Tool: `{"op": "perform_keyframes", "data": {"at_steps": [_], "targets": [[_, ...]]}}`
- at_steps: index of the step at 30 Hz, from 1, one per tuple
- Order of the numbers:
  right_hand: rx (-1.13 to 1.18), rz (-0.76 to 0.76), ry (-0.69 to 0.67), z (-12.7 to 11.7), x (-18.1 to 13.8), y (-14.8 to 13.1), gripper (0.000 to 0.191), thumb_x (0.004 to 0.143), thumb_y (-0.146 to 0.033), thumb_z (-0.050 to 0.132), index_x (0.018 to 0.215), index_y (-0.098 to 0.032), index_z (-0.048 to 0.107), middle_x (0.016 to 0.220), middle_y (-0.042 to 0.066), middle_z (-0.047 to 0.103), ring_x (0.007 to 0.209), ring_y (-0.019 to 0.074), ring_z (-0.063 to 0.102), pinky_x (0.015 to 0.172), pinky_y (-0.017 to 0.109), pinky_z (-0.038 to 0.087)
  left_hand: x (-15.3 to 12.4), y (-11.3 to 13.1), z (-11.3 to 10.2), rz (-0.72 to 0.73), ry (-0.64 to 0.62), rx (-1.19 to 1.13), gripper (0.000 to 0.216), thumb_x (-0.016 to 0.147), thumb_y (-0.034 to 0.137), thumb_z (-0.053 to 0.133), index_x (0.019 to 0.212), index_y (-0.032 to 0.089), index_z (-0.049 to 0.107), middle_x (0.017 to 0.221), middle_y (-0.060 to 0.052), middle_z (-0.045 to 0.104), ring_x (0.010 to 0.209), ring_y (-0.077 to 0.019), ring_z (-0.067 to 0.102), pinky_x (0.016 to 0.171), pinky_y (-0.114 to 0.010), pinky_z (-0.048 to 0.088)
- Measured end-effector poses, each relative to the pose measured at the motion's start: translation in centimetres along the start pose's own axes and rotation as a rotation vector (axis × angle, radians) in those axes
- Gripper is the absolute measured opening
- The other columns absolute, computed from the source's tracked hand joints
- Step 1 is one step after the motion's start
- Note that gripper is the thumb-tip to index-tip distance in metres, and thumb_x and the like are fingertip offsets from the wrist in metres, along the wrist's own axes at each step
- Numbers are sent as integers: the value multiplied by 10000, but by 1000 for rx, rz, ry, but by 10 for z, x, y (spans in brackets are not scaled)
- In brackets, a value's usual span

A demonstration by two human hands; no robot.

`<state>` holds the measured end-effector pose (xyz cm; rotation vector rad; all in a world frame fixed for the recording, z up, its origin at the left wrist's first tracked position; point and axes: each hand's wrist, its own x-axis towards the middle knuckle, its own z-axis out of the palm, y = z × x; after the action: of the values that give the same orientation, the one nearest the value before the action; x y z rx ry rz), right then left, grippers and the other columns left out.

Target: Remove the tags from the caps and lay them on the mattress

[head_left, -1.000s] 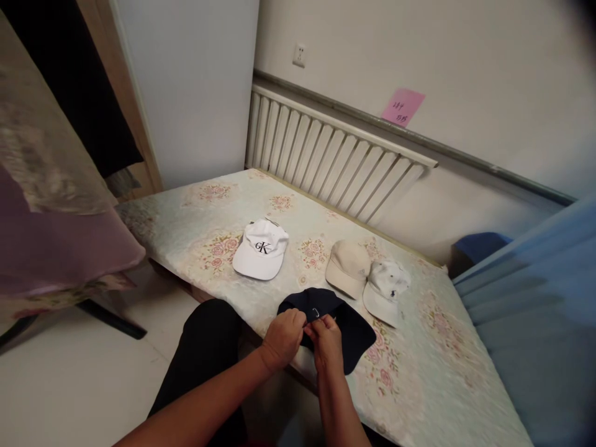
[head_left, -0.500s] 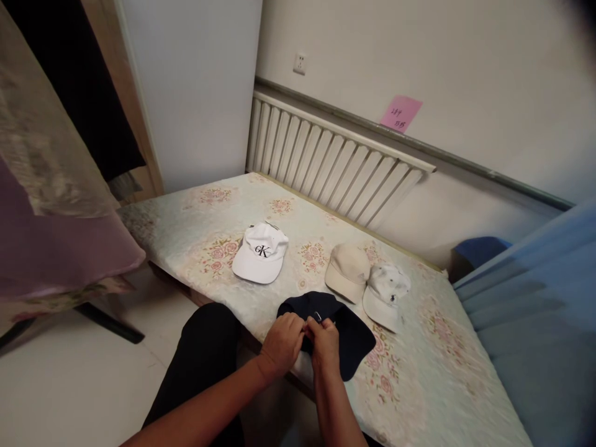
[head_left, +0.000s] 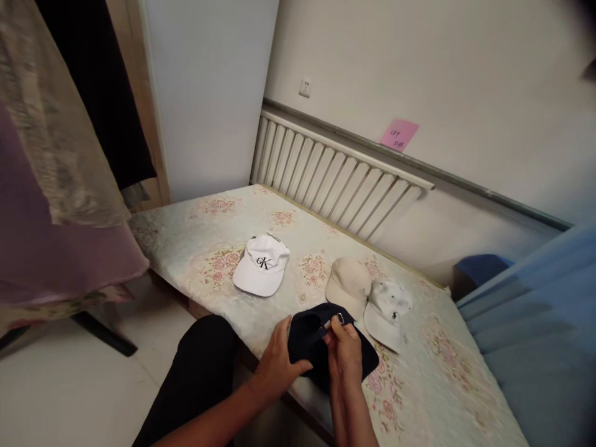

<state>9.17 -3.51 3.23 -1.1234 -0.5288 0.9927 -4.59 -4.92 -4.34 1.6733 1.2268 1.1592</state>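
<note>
A dark navy cap (head_left: 310, 347) is between my hands at the near edge of the bed, its back opening and strap turned up. My left hand (head_left: 278, 360) grips the cap's left edge, thumb in front and fingers along the outer side. With thumb and fingers pinched, my right hand (head_left: 347, 354) holds the cap's back strap beside a small metal buckle (head_left: 340, 318). Just beyond lie a beige cap (head_left: 348, 282) and a white cap (head_left: 388, 304) with a small dark emblem, side by side. Farther left rests a white cap with black letters (head_left: 263, 264).
The caps lie on a bed (head_left: 442, 397) with a floral cover. Behind it are a white radiator (head_left: 326, 167) and a wall with a pink note (head_left: 399, 135). A blue curtain (head_left: 554, 323) hangs at right; draped clothes (head_left: 60, 155) are at left.
My left hand has moved off the strap to the cap's left edge. My right hand has shifted slightly right with the strap, and the back opening now shows. The view has tilted up a little.
</note>
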Motion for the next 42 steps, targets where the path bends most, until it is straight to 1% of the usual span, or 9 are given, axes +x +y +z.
{"op": "perform_keyframes", "data": {"at_steps": [2,4,9,15,24,28,33,39,42], "targets": [[31,-5,33,0,-3,-7,376,524,-404,831,610,-180,541,486,-68,538,430,63,474,424,189,422,-2,5,4,-29,-20,1,867,634,212,673,1392,145,257,1414,-180,372,1318,-303,357,1092,-495,297],[50,-18,48,-1,-6,-14,391,525,-413,831,589,-179,524,472,-64,543,422,59,471,418,179,412,-3,11,6,-61,-23,-10,744,711,202,592,1387,131,288,1408,-180,403,1311,-281,385,1094,-470,300],[88,-47,53,-5,-16,-36,376,559,-427,811,614,-171,541,495,-36,595,412,68,484,408,181,421,1,27,4,-35,-75,-87,508,787,127,445,1290,200,432,1207,-110,609,1148,-237,555,988,-407,410],[170,-81,55,-10,-35,-63,304,635,-374,781,650,-164,561,527,-23,615,445,84,519,412,183,437,9,54,-3,-27,-90,-36,540,709,34,412,1225,185,462,1018,-94,672,966,-231,632,834,-332,461],[291,-176,34,-23,-62,-92,200,724,-306,728,800,-171,603,641,-33,649,540,92,579,523,215,488,8,91,-6,11,-94,220,507,741,56,391,1226,182,467,1030,-94,673,1004,-220,618,844,-292,440],[318,-180,22,-31,-71,-97,244,699,-318,752,827,-164,613,664,-28,663,594,94,612,562,202,509,5,89,-1,7,-105,227,428,780,89,401,1185,186,495,1019,-81,680,979,-211,625,821,-278,441],[355,-166,33,-42,-83,-102,272,683,-320,766,843,-166,611,712,-21,678,626,98,633,563,200,523,0,78,12,-59,-116,83,306,834,168,423,1113,170,549,990,-91,685,944,-214,631,803,-288,450],[457,-141,21,-52,-99,-109,275,643,-215,789,853,-168,619,755,-15,683,677,103,645,606,210,534,-10,81,25,-42,-120,8,252,876,217,379,1001,146,586,868,-80,685,796,-191,635,705,-277,459],[488,-60,13,-55,-108,-111,249,623,-163,794,805,-151,624,724,-3,679,633,92,626,593,202,526,-14,82,28,-15,-118,41,248,867,199,373,968,142,592,856,-89,685,771,-197,633,683,-280,454]]}}
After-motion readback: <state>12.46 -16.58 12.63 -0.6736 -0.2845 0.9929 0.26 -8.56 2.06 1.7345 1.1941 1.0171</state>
